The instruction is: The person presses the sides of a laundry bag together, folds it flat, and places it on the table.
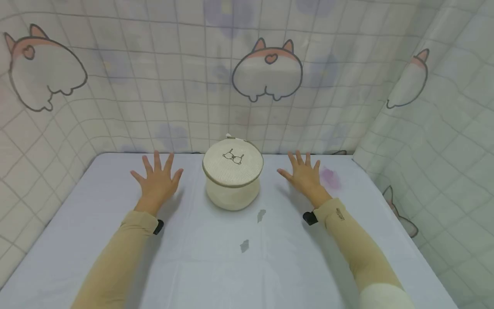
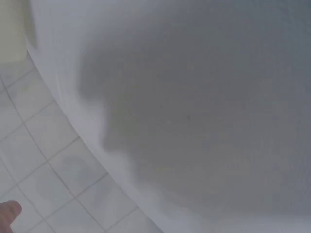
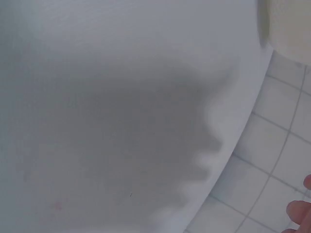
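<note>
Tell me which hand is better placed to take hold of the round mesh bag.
Left, narrowly. The left hand and right hand both hover open, flanking the round mesh bag; the left looks slightly nearer its side. Either could probably reach.

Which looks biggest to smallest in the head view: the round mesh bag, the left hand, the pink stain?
1. round mesh bag
2. left hand
3. pink stain
The bag lies only slightly farther than the hand, so order holds.

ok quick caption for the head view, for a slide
Two open hands, left hand and right hand, spread either side of a round cream mesh pouch on a pale sheet.
</note>
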Tool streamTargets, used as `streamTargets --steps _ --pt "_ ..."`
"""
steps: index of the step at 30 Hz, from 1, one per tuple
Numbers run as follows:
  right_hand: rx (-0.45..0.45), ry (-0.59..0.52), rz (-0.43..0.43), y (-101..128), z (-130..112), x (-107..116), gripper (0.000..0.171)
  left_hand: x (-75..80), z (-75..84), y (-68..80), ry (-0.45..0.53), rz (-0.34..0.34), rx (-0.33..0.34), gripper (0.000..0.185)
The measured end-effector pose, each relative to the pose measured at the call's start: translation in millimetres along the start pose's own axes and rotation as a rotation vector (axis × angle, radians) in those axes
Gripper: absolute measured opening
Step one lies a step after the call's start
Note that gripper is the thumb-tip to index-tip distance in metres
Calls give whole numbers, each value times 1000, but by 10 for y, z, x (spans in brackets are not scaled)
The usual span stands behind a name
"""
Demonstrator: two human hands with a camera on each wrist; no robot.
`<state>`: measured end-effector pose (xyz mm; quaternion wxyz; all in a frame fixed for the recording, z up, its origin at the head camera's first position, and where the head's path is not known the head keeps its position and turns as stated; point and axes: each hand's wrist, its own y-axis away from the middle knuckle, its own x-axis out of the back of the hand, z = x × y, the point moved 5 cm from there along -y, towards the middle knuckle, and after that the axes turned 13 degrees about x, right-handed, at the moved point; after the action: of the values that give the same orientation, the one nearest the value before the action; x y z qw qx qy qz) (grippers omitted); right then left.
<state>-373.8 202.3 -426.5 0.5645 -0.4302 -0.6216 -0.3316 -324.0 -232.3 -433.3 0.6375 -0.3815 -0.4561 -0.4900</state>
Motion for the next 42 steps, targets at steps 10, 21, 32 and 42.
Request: streamTargets --steps 10,21,32,42 --pt "25 -11 2 115 -93 -4 87 -58 7 70 9 -36 14 74" --pt "73 -7 8 175 -178 51 86 103 6 118 66 15 -14 70" --pt "118 -54 57 232 -310 113 85 234 74 150 99 36 -35 69" --pt "158 -103 99 271 -446 198 81 280 90 162 172 49 -41 68"
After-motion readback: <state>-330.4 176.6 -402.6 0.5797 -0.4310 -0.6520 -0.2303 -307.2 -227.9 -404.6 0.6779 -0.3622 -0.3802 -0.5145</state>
